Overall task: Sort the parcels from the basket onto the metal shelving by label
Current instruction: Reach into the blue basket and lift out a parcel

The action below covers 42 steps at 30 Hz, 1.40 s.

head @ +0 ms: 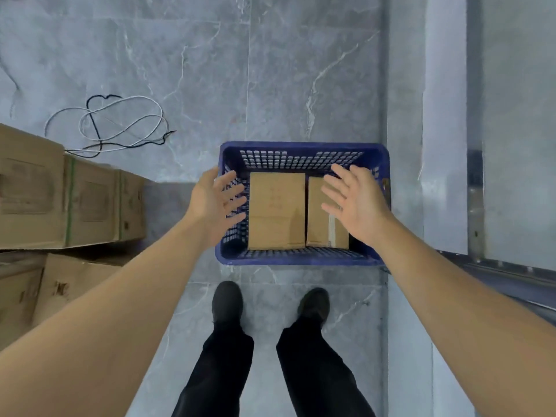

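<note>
A blue perforated plastic basket stands on the grey tiled floor in front of my feet. Two brown cardboard parcels lie side by side in it: a wider one on the left and a narrower one on the right. My left hand hovers over the basket's left wall, fingers spread, holding nothing. My right hand floats above the narrower parcel and the right side of the basket, also spread and empty, covering part of that parcel. Any labels on the parcels are too faint to read.
Large strapped cardboard cartons are stacked at the left. A tangle of white and black cable lies on the floor behind them. Metal shelving upright and rail run along the right edge. My shoes stand just behind the basket.
</note>
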Motion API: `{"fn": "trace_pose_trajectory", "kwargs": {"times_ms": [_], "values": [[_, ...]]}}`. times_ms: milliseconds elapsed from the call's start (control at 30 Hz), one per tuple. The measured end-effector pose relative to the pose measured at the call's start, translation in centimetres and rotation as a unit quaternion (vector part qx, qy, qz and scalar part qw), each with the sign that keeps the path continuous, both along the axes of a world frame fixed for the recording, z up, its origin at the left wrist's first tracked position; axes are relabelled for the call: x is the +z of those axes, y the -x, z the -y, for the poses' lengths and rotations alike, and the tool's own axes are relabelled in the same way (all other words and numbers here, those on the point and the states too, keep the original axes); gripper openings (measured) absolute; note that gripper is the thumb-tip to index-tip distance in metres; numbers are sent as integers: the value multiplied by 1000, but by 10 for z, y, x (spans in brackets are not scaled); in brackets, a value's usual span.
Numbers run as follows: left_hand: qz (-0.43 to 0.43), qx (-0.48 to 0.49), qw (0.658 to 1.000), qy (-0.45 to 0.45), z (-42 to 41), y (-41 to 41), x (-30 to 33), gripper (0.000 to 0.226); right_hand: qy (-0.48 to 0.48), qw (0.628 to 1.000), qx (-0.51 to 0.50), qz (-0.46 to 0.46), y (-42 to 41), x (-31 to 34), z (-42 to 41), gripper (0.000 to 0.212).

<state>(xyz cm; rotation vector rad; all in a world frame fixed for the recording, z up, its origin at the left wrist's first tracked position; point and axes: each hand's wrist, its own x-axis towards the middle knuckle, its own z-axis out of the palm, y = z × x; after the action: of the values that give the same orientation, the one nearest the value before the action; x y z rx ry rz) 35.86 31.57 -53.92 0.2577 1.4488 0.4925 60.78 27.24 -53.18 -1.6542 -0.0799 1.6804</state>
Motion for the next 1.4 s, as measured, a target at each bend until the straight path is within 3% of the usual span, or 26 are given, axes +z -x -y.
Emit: {"fn": "trace_pose_trajectory", "kwargs": {"times_ms": [300, 667, 1100, 1233, 1400], "values": [[-39, -38, 999, 4, 2, -10, -105, 58, 29, 998, 50, 13, 10, -117, 0, 54], [-82, -62, 995, 13, 2, -4, -202, 58, 65, 992, 89, 59, 19, -213, -5, 57], [-67, -98, 992, 43, 6, -17, -237, 64, 108, 983, 122, 87, 28, -252, -9, 60], [-83, -125, 988, 47, 5, -17, -251, 55, 151, 977, 128, 75, 37, -258, -10, 73], [-88, -107, 989, 59, 13, -19, -254, 65, 133, 981, 124, 66, 36, -250, -2, 55]]}}
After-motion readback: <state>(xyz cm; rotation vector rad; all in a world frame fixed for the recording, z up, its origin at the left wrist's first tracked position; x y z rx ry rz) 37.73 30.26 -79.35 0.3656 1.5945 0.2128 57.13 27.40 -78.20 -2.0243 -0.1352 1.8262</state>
